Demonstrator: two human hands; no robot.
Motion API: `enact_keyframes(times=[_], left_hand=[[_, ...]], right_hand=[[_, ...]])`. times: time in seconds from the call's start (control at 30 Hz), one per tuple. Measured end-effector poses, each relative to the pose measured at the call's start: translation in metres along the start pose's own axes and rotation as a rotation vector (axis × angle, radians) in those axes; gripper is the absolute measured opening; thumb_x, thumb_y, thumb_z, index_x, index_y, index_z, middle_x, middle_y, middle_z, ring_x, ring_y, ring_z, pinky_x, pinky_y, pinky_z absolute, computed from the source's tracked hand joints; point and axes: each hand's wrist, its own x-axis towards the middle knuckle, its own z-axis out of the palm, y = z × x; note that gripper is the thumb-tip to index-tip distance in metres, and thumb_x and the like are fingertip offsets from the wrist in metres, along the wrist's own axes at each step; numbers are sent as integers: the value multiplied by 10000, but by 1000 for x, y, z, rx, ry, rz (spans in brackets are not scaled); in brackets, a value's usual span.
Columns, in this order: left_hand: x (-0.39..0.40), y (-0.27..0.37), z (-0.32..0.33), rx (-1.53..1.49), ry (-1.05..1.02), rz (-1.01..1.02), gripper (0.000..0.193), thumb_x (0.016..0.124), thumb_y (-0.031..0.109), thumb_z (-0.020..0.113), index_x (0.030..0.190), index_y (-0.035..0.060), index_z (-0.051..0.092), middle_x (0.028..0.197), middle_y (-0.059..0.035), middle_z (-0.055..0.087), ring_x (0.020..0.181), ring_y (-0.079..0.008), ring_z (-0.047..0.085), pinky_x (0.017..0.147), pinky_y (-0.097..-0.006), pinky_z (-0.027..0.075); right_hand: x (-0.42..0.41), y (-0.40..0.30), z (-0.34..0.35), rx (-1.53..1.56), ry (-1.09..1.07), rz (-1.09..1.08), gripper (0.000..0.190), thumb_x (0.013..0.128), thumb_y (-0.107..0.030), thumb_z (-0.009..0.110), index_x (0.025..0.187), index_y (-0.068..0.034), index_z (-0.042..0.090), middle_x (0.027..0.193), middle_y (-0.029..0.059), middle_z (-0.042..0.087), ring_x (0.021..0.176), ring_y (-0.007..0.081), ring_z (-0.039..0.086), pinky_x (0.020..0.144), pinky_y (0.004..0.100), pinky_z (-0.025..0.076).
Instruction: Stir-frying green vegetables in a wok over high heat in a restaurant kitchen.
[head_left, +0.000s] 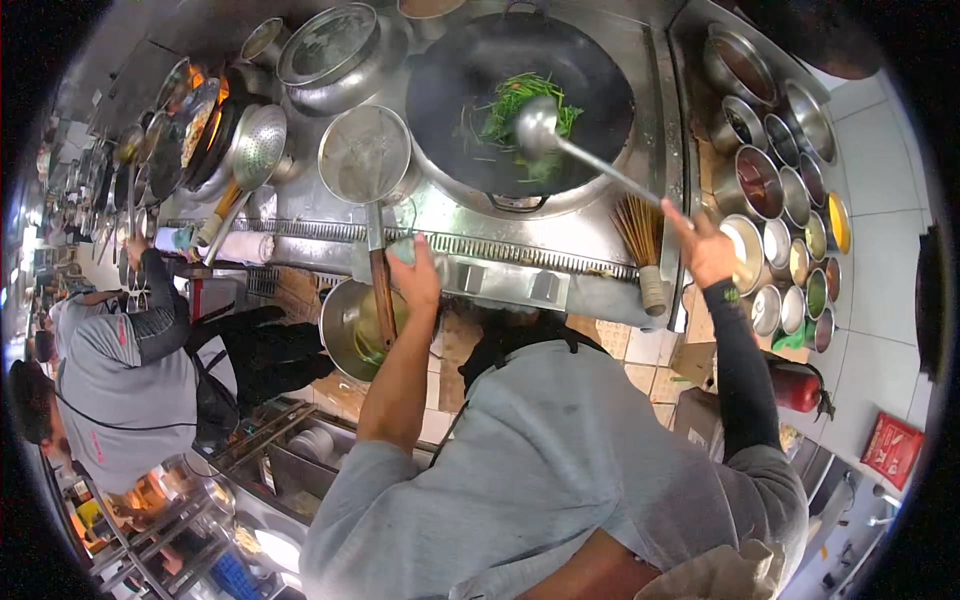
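Observation:
My right hand (705, 251) grips the long handle of a steel wok ladle (538, 126). The ladle's bowl rests over chopped green stalks (517, 109) in a large black wok (450, 97), and a little steam rises there. My left hand (417, 281) is closed around a pale green cloth (405, 249) at the stove's front edge. Just beside it runs the wooden handle of a round mesh strainer (365, 154), whose head lies over a container left of the wok. The left fingers are partly hidden.
A bamboo wok brush (641, 247) lies right of the wok. Farther right stand several steel seasoning containers (759, 184). Below the strainer handle is a steel pot (337, 330). At left, a co-worker (127, 382) works near flaming woks (214, 112). A fire extinguisher (796, 388) stands at right.

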Motion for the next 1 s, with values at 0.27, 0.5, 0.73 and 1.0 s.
enact_keyframes(times=[0.27,0.5,0.73,1.0], left_hand=[[6,89,102,-306,-659,-833,523,1018,596,477,1215,122,571,1086,-70,620,926,-269,634,743,-473,555],[32,42,126,-407,-593,-912,247,1000,349,605,1068,113,582,1041,-85,618,849,-273,630,642,-469,543],[-49,106,75,-546,-520,-904,90,963,170,574,939,85,591,793,-87,616,667,-244,641,565,-418,552],[-62,36,73,-410,-582,-844,121,942,168,608,974,51,601,793,-115,626,662,-252,627,571,-403,561]], right_hand=[[57,-44,37,258,-137,356,584,1006,-229,490,1563,-330,348,831,244,675,694,426,677,650,550,546],[-70,-141,-51,804,133,236,511,1022,-145,561,1517,-96,447,870,194,710,710,304,691,665,420,529],[-97,-94,-177,1128,-424,421,478,1038,-165,556,1508,-124,480,671,46,482,623,108,491,617,299,462],[-6,-130,-31,827,28,379,494,992,-175,580,1479,-156,499,937,297,647,817,484,627,706,489,502]])
